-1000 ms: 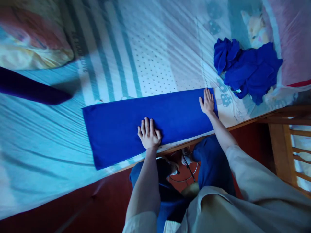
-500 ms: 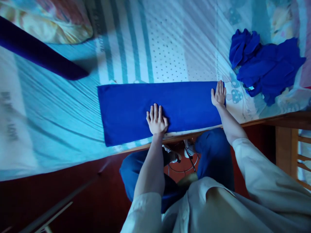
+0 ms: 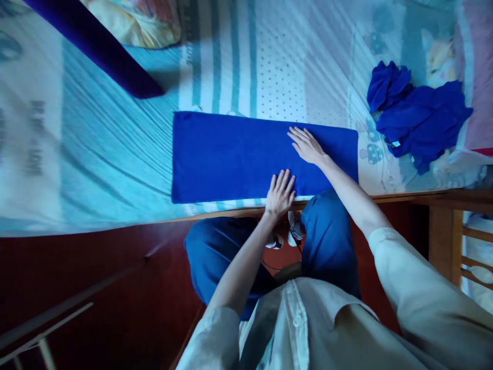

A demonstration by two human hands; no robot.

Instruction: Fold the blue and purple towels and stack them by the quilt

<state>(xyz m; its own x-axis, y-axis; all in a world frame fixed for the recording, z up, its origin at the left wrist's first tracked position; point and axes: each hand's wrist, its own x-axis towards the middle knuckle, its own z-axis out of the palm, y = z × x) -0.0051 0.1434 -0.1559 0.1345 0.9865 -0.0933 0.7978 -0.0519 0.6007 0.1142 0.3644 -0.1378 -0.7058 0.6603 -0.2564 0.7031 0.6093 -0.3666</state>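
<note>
Both hands, left [image 3: 280,195] and right [image 3: 307,145], lie flat with fingers extended, gripping nothing, on the folded blue cloth [image 3: 223,159] at the frame's centre, along the bed's edge [image 3: 115,210].

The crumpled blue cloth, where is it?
In the head view, the crumpled blue cloth lies at the right on the bed, beyond the flat blue cloth.

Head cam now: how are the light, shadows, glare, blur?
Head view: dim, bluish light, the floor at lower left very dark; head view: soft shadow on the bed beside the long dark-blue object's end; head view: left hand, right hand fairly sharp, no strong glare on the flat blue cloth.
</note>
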